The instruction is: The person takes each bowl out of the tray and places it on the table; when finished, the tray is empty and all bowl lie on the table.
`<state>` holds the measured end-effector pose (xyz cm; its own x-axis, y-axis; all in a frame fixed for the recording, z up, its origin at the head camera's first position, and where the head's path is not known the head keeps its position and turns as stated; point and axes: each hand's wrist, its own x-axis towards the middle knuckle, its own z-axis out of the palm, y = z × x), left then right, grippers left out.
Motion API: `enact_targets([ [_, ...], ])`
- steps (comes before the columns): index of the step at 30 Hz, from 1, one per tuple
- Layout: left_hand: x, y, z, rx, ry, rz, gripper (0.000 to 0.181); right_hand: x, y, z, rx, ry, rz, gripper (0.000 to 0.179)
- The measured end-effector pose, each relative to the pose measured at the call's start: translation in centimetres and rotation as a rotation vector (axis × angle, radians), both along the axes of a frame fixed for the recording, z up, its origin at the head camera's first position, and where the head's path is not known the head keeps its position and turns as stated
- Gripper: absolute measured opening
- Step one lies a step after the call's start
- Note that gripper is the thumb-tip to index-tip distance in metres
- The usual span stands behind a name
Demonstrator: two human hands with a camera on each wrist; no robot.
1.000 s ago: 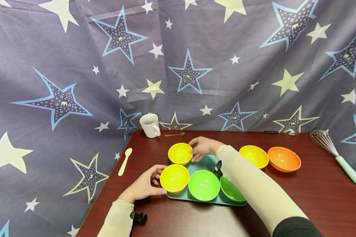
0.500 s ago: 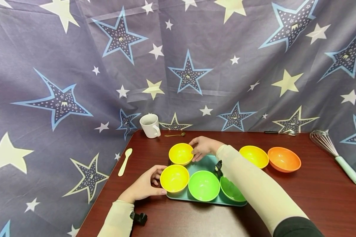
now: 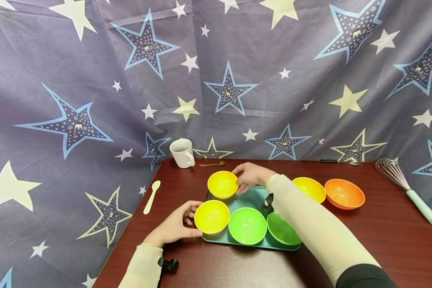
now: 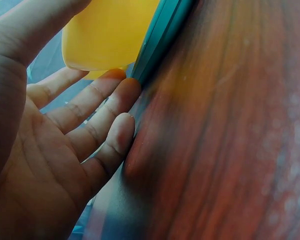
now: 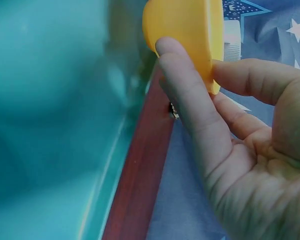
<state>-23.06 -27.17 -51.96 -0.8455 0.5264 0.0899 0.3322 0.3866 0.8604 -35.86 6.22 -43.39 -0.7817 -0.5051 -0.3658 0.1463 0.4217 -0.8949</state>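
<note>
My left hand (image 3: 177, 223) is at the near left, its thumb and fingers around the side of a yellow bowl (image 3: 211, 217) at the tray's front left corner. In the left wrist view, the fingertips (image 4: 115, 75) reach under that bowl (image 4: 110, 35), right at the tray's edge. My right hand (image 3: 253, 176) pinches the rim of a second yellow bowl (image 3: 222, 185) over the tray's back left corner; its thumb and fingers are on both sides of the wall in the right wrist view. Two green bowls (image 3: 247, 226) stand along the front of the blue-green tray (image 3: 250, 197).
Right of the tray stand another yellow bowl (image 3: 311, 189), partly behind my right sleeve, and an orange bowl (image 3: 345, 194). A whisk (image 3: 410, 194) lies far right. A white mug (image 3: 182, 153), a small spoon (image 3: 212, 163) and a cream spoon (image 3: 152, 197) lie around the left side.
My right hand has moved a little right and away from me with the back yellow bowl. The left hand and the front bowls have stayed where they were.
</note>
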Motion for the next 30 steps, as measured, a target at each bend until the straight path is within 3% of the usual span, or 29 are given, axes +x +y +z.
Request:
enact_targets([
  [19,0.2,0.2,0.3,0.003,0.002,-0.001,0.081,1.2,4.4,2.8,-0.021,0.085,-0.038,0.05],
  [30,0.3,0.3,0.4,0.001,0.001,0.005,0.082,2.8,9.3,2.8,-0.012,0.16,-0.052,0.051],
])
